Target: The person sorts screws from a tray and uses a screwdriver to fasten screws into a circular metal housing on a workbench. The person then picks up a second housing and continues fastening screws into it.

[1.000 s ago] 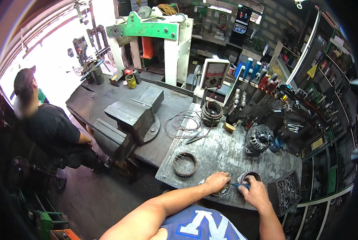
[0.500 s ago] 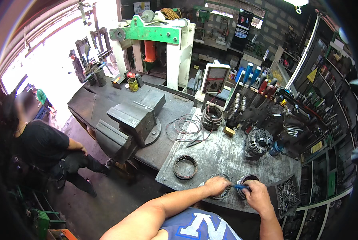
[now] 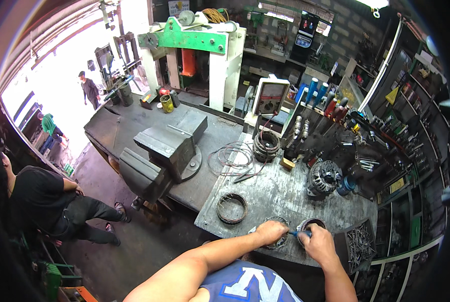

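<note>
Co-worker in black [image 3: 39, 201]: shifted lower at the left since the earlier frame, feet apart on the floor [image 3: 139, 246].
Right hand [image 3: 320, 243]: fingers clamped on a blue tool [image 3: 299, 233], which points toward the left hand [image 3: 272, 232].
Left hand: over a round metal part [image 3: 281, 243] on the counter [image 3: 285, 189]; cannot tell whether its fingers grip.
Tray [image 3: 343, 247]: right of the right hand, holding loose metal pieces [image 3: 361, 244].

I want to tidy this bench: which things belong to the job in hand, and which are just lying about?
In use:
- blue tool, in the right hand
- round metal part, at the left hand

Apparently idle:
- open ring
- grey vise
- finned round unit
</note>
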Action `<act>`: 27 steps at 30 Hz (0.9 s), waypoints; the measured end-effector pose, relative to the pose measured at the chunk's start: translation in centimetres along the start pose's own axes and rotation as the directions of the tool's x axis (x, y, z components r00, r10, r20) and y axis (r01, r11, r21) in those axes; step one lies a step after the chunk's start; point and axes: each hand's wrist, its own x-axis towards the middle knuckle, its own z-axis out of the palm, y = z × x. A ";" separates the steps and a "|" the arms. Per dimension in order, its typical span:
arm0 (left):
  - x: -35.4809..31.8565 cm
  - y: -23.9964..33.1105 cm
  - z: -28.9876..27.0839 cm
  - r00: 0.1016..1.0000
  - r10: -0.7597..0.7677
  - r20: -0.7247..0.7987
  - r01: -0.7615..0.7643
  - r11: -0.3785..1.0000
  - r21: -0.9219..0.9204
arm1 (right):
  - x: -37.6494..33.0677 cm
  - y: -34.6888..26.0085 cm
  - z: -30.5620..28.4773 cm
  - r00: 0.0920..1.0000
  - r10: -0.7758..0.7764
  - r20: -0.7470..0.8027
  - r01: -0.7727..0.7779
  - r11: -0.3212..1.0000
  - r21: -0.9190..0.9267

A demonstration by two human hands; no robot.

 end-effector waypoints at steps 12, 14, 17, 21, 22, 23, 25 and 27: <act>-0.1 0.1 -0.3 1.000 0.013 -0.007 -0.013 1.000 0.007 | 0.6 0.3 0.5 0.936 -0.276 -0.217 0.311 0.939 0.144; -0.1 0.1 -0.6 0.999 -0.024 0.022 0.024 0.999 -0.031 | 0.5 0.4 0.7 0.981 -0.163 -0.108 0.173 0.981 0.086; 0.0 0.2 -0.9 1.000 0.006 -0.017 -0.006 0.999 -0.038 | 0.6 0.6 1.0 0.985 0.137 0.102 -0.121 0.981 -0.149; 0.4 0.2 -0.9 0.997 -0.064 0.038 0.065 0.997 -0.039 | 0.5 1.3 0.8 0.950 -0.227 -0.214 0.253 0.962 0.103; 0.4 0.2 -0.8 0.994 -0.094 0.061 0.096 0.995 -0.029 | 0.4 1.5 0.7 0.964 -0.192 -0.182 0.214 0.970 0.113; 0.3 0.2 -0.8 0.998 -0.056 0.021 0.057 0.998 -0.036 | 0.5 1.6 0.7 0.974 -0.160 -0.162 0.179 0.978 0.111; 0.2 0.4 -0.8 0.999 -0.021 -0.044 0.020 0.999 -0.043 | 0.4 1.7 0.6 0.993 0.115 0.000 -0.114 0.991 -0.068; 0.2 0.4 -0.8 0.999 -0.021 -0.034 0.020 0.999 -0.036 | 0.3 1.6 0.6 0.976 0.184 0.118 -0.172 0.980 -0.101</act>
